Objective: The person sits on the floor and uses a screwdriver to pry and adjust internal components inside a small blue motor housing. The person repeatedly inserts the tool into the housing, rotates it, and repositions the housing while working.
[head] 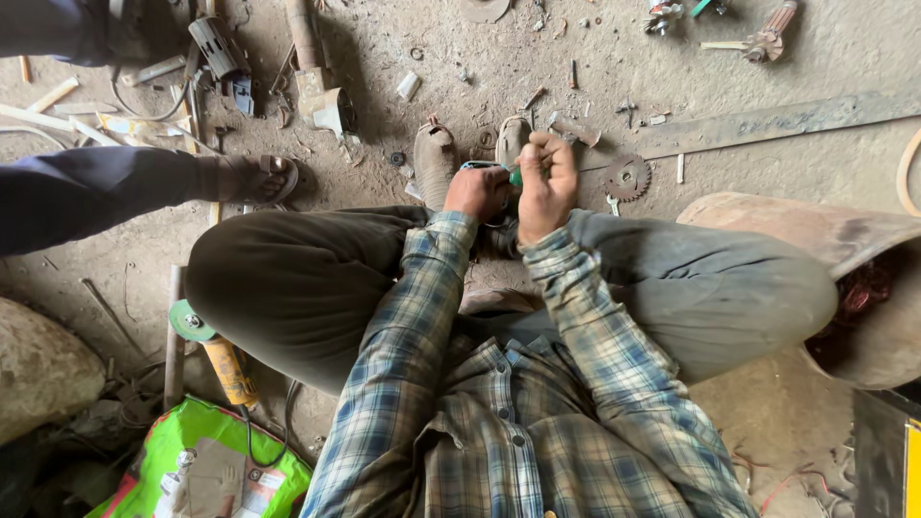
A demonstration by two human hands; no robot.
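My left hand (477,192) and right hand (547,187) meet just past my knees, over my shoes (436,158). The right is curled tight around a small green-handled tool (515,176) — only a stub of green shows between my knuckles, its tip hidden. The left is closed over a small bluish part (475,165), mostly covered, so I can't tell its shape. A rusty toothed gear (627,177) lies on the dirt floor (767,58) just to the right — an orange angle grinder (216,355) rests by my left thigh.

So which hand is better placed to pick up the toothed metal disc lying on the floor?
Probably the right hand: the toothed disc lies just beside it on its own side. The left hand sits farther away and would have to cross over.
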